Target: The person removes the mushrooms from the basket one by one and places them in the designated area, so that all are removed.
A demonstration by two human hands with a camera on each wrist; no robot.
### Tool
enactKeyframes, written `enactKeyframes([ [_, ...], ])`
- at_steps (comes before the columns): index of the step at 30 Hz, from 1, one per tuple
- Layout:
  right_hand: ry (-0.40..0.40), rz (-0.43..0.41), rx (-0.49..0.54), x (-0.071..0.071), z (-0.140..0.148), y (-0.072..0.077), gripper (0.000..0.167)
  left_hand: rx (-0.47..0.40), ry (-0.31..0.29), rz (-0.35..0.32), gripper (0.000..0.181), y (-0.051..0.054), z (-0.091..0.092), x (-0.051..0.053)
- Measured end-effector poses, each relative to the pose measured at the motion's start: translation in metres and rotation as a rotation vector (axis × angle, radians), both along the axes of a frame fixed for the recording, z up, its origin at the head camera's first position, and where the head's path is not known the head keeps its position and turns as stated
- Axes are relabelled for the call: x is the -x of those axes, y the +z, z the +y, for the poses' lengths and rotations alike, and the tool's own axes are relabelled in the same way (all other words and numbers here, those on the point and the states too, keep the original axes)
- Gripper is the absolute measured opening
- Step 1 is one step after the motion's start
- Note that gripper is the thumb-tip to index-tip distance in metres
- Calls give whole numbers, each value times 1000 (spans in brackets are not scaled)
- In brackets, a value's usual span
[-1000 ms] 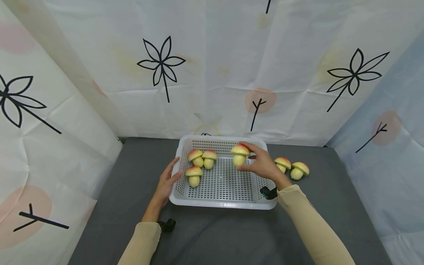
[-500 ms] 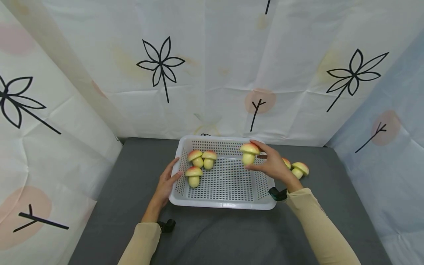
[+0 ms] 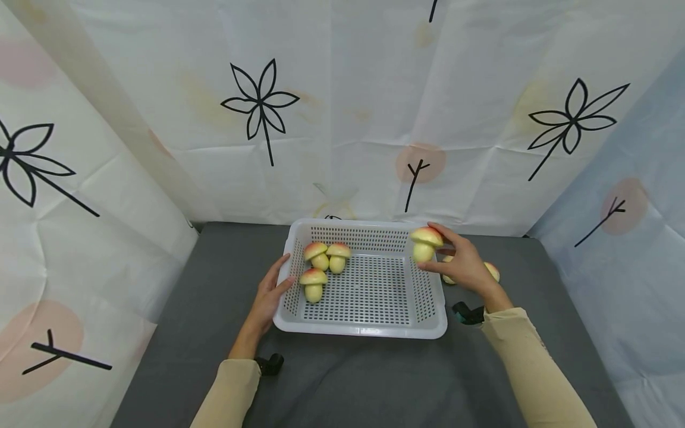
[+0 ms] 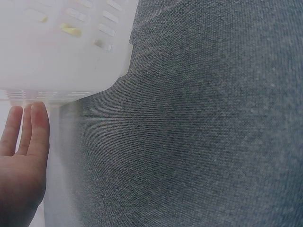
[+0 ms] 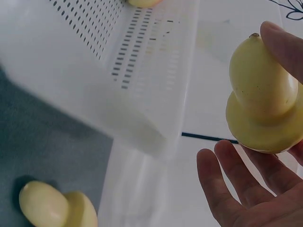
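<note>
My right hand (image 3: 465, 264) pinches a toy mushroom (image 3: 426, 244) between thumb and fingers, raised at the basket's right rim. In the right wrist view this mushroom (image 5: 260, 80) points its pale stem upward. My left hand (image 3: 266, 295) touches the left side of the white perforated basket (image 3: 358, 331), its thumb at the rim. Straight fingers (image 4: 40, 125) meet the basket's outer wall in the left wrist view. Inside the basket, to the left, are three mushrooms (image 3: 313, 285) with red-yellow caps.
On the grey table (image 3: 348, 386), a mushroom (image 3: 448, 278) and another mushroom (image 3: 492, 271) lie right of the basket, partly hidden by my right hand. A printed white curtain (image 3: 342, 119) stands behind the table and along its sides.
My right hand has carried its mushroom rightward from above the basket's inside to its right rim. The left hand, the basket and the three mushrooms inside have stayed put.
</note>
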State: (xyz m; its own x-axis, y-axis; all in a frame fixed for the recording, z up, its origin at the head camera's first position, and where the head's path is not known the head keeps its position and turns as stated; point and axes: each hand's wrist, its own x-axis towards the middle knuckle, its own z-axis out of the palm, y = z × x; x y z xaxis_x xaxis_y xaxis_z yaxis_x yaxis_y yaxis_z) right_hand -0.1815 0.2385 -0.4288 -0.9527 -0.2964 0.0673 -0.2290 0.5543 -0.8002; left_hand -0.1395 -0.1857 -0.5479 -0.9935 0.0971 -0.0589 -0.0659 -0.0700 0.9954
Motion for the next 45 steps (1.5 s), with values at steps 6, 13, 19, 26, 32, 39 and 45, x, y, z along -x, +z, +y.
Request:
enactKeyframes([
  [6,-35,-21,10,-3,16,5,93,-5,1,4,62,0,0,0],
  [13,-81,21,-21,-10,33,10,92,2,1,-2,62,0,0,0],
  [19,-92,27,-35,-12,48,10,92,-3,3,-6,62,0,1,-1],
  [26,-135,27,-42,-15,68,5,93,-18,5,-2,63,0,2,-1],
  [32,-164,31,-69,-19,83,-2,93,-25,0,-3,63,0,2,0],
  [39,-209,0,-111,-21,100,-9,93,-42,-7,9,63,0,2,0],
  [45,-256,-26,-123,-21,112,-17,94,-40,-8,7,64,0,2,0],
])
